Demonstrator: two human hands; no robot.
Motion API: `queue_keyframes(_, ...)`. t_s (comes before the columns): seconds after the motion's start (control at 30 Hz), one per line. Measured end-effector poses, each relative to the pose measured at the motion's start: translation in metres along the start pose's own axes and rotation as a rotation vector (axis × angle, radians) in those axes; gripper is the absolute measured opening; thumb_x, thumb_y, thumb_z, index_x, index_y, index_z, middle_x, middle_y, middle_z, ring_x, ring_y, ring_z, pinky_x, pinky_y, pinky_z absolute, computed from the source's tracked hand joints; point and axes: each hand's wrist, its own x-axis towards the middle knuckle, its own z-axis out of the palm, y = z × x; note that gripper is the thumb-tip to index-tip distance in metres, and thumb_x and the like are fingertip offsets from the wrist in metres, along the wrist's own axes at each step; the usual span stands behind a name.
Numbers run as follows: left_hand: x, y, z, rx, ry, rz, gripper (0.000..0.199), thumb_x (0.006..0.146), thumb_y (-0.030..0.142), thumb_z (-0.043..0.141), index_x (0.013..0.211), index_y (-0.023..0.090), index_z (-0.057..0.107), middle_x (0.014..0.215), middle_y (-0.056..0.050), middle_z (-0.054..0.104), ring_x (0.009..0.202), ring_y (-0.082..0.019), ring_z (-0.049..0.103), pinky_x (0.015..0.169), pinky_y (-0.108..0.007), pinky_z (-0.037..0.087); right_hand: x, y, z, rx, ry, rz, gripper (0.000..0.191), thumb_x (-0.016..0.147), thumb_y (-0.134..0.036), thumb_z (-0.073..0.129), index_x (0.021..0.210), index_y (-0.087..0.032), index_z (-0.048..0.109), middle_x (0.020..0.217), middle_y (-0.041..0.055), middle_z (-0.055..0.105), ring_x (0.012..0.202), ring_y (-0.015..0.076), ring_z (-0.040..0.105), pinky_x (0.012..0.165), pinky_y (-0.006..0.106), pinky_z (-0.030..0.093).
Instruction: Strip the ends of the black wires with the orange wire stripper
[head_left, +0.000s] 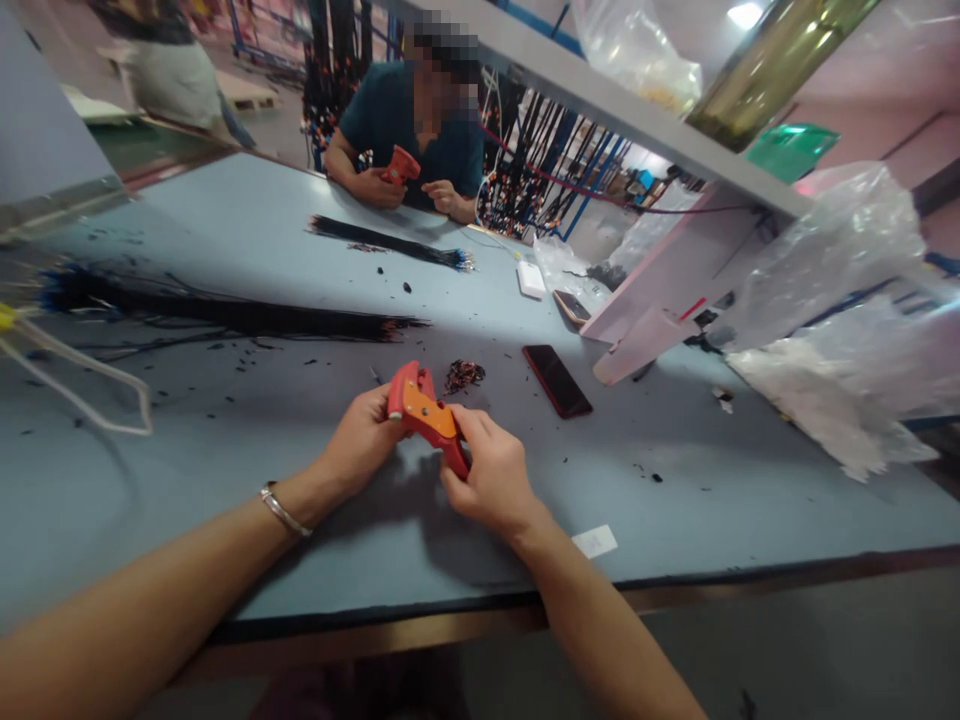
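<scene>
My right hand (pixel 491 465) is wrapped round the handle of a red and orange hand-held wire stripper (pixel 427 410), held above the table near its front edge. Close against the tool's red head, my left hand (pixel 364 440) is closed. Whatever its fingers pinch is hidden, though a thin bluish tip shows just above them. Beyond the stripper lies a small heap of short copper-and-black offcuts (pixel 464 376). A long bundle of black wires (pixel 255 312), blue at one end and coppery at the other, lies to the left.
Across the table (pixel 315 560) a person holds a similar red tool (pixel 401 165) behind a shorter wire bundle (pixel 390 240). Right of the offcuts lies a phone (pixel 557 380); another phone (pixel 572 306) rests by the shelf support (pixel 667 265). A bent white rod (pixel 90 390) juts in from the left.
</scene>
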Motion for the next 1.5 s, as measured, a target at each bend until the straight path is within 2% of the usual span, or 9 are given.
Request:
queue_keyframes(0.17, -0.002, 0.004, 0.003, -0.054, 0.029, -0.009, 0.022, 0.062, 0.033, 0.072, 0.069, 0.016, 0.06, 0.067, 0.0, 0.064, 0.062, -0.014, 0.055, 0.061, -0.024, 0.047, -0.001, 0.001, 0.003, -0.214, 0.135, -0.142, 0.055, 0.071, -0.017, 0.052, 0.126, -0.011, 0.053, 0.109, 0.0161, 0.066, 0.096, 0.0276, 0.063, 0.084, 0.04, 0.051)
queue_keyframes(0.3, -0.002, 0.005, -0.001, -0.017, -0.019, 0.054, 0.02, 0.066, 0.032, 0.071, 0.075, 0.016, 0.063, 0.073, -0.002, 0.067, 0.066, -0.014, 0.059, 0.065, -0.024, 0.05, -0.001, 0.003, 0.001, -0.287, 0.208, -0.243, 0.051, 0.076, -0.018, 0.051, 0.126, -0.009, 0.052, 0.107, 0.0164, 0.067, 0.097, 0.0276, 0.062, 0.083, 0.041, 0.049)
queue_keyframes(0.4, -0.001, 0.003, -0.005, 0.006, -0.057, 0.104, 0.02, 0.066, 0.031, 0.072, 0.076, 0.015, 0.065, 0.073, -0.002, 0.067, 0.067, -0.014, 0.059, 0.067, -0.024, 0.051, -0.001, 0.003, -0.001, -0.313, 0.22, -0.267, 0.049, 0.078, -0.018, 0.051, 0.126, -0.008, 0.054, 0.106, 0.0169, 0.067, 0.096, 0.0279, 0.062, 0.083, 0.041, 0.049)
queue_keyframes(0.63, -0.001, 0.002, -0.004, 0.027, -0.059, 0.131, 0.013, 0.07, 0.027, 0.068, 0.075, 0.015, 0.065, 0.072, -0.002, 0.07, 0.066, -0.015, 0.063, 0.064, -0.024, 0.052, 0.0, 0.002, -0.003, -0.296, 0.231, -0.265, 0.048, 0.077, -0.019, 0.051, 0.124, -0.008, 0.056, 0.105, 0.0163, 0.067, 0.095, 0.027, 0.062, 0.082, 0.04, 0.049)
queue_keyframes(0.87, 0.0, 0.007, -0.005, 0.057, -0.073, 0.119, 0.011, 0.067, 0.024, 0.069, 0.074, 0.015, 0.067, 0.073, -0.003, 0.072, 0.067, -0.016, 0.065, 0.066, -0.025, 0.054, -0.001, 0.003, -0.002, -0.295, 0.239, -0.263, 0.047, 0.077, -0.018, 0.051, 0.123, -0.008, 0.055, 0.104, 0.0164, 0.067, 0.094, 0.0271, 0.062, 0.081, 0.04, 0.049)
queue_keyframes(1.03, -0.001, 0.007, -0.005, 0.049, -0.109, 0.1, 0.014, 0.069, 0.029, 0.07, 0.07, 0.015, 0.068, 0.072, -0.004, 0.073, 0.066, -0.018, 0.067, 0.066, -0.027, 0.055, 0.0, 0.003, -0.003, -0.268, 0.202, -0.232, 0.045, 0.076, -0.017, 0.05, 0.12, -0.009, 0.055, 0.102, 0.0156, 0.066, 0.093, 0.027, 0.06, 0.081, 0.04, 0.048)
queue_keyframes(1.27, 0.001, -0.002, -0.008, 0.076, -0.116, 0.05, 0.02, 0.072, 0.035, 0.07, 0.074, 0.015, 0.07, 0.077, -0.004, 0.074, 0.072, -0.018, 0.066, 0.072, -0.026, 0.054, 0.0, 0.006, 0.001, -0.306, 0.148, -0.209, 0.041, 0.075, -0.017, 0.048, 0.115, -0.01, 0.056, 0.093, 0.0132, 0.065, 0.082, 0.0246, 0.059, 0.073, 0.036, 0.048)
queue_keyframes(1.5, 0.002, -0.005, -0.008, 0.096, -0.11, 0.064, 0.019, 0.074, 0.034, 0.067, 0.074, 0.015, 0.071, 0.079, -0.005, 0.074, 0.074, -0.017, 0.063, 0.074, -0.026, 0.052, 0.0, 0.006, 0.003, -0.278, 0.122, -0.173, 0.043, 0.072, -0.017, 0.05, 0.115, -0.012, 0.054, 0.094, 0.0129, 0.065, 0.085, 0.0254, 0.06, 0.075, 0.036, 0.049)
